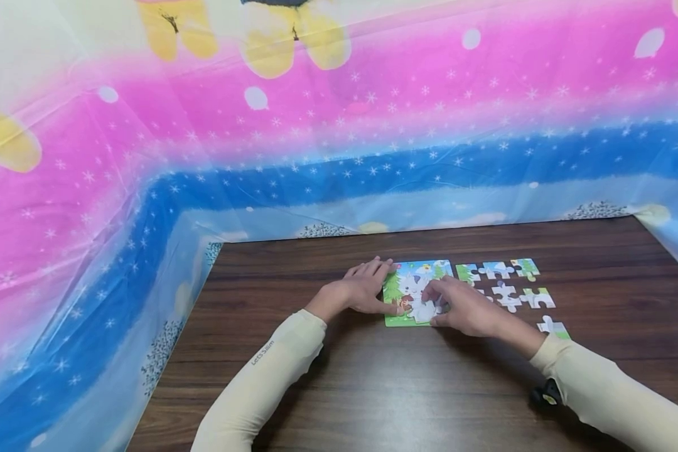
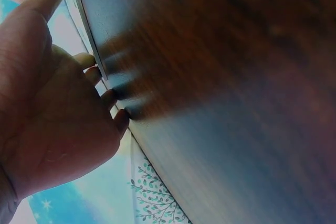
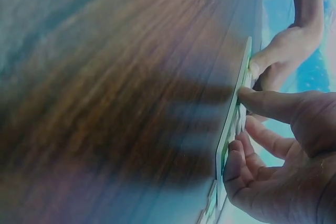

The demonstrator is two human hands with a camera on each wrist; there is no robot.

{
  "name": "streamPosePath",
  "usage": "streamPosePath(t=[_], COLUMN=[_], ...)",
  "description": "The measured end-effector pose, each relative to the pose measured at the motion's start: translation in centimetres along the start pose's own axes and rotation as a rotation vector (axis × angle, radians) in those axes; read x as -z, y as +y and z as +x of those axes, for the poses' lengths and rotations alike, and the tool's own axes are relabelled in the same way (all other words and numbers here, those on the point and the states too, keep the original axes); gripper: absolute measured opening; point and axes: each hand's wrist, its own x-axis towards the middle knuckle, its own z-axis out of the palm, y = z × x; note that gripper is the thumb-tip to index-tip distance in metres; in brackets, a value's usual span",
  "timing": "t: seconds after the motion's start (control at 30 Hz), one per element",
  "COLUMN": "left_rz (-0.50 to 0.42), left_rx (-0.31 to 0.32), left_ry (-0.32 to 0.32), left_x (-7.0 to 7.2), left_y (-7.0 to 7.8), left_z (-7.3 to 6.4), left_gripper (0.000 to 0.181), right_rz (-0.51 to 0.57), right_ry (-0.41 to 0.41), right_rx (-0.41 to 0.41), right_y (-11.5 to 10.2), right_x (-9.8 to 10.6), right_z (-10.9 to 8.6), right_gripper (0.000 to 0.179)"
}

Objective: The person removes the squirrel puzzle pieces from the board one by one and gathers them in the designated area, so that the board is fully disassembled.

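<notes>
A square jigsaw puzzle board (image 1: 401, 322) with a white cartoon animal and green trees lies flat on the table. My left hand (image 1: 366, 289) rests along its left side, fingers extended toward the upper corner and thumb on the lower part. In the left wrist view, that hand (image 2: 52, 114) has its fingertips at the board's edge. Over the board's lower right, my right hand (image 1: 464, 307) pinches a mostly white puzzle piece (image 1: 422, 312). The right wrist view shows curled fingers and thumb close against the board (image 3: 226, 135); they partly hide the piece.
Several loose puzzle pieces lie right of the board: an upper row (image 1: 496, 270), a middle row with a white-and-green piece (image 1: 538, 298), and one lower piece (image 1: 552, 327). Behind the dark wooden table (image 1: 373, 389) hangs a pink and blue patterned cloth (image 1: 339, 132).
</notes>
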Motion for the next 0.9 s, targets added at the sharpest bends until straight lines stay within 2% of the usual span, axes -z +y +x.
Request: streamPosePath(t=[0.2, 0.43, 0.63, 0.9], left_rz=[0.017, 0.031, 0.039, 0.039], left_rx=[-0.005, -0.014, 0.005, -0.001], left_ry=[0.002, 0.009, -0.022, -0.011], left_x=[0.6, 0.6, 0.4, 0.2], left_y=[0.6, 0.6, 0.4, 0.2], left_z=[-0.9, -1.2, -0.6, -0.2], left_gripper=[0.112, 0.109, 0.110, 0.112], right_rz=[-0.023, -0.109, -0.138, -0.239], right_ry=[0.010, 0.112, 0.134, 0.136], right_rx=[-0.015, 0.068, 0.078, 0.056], right_y=[-0.1, 0.7, 2.0, 5.9], right_x=[0.0, -0.3, 1.1, 4.0], right_z=[0.0, -0.8, -3.5, -7.9], right_gripper=[0.037, 0.039, 0.037, 0.037])
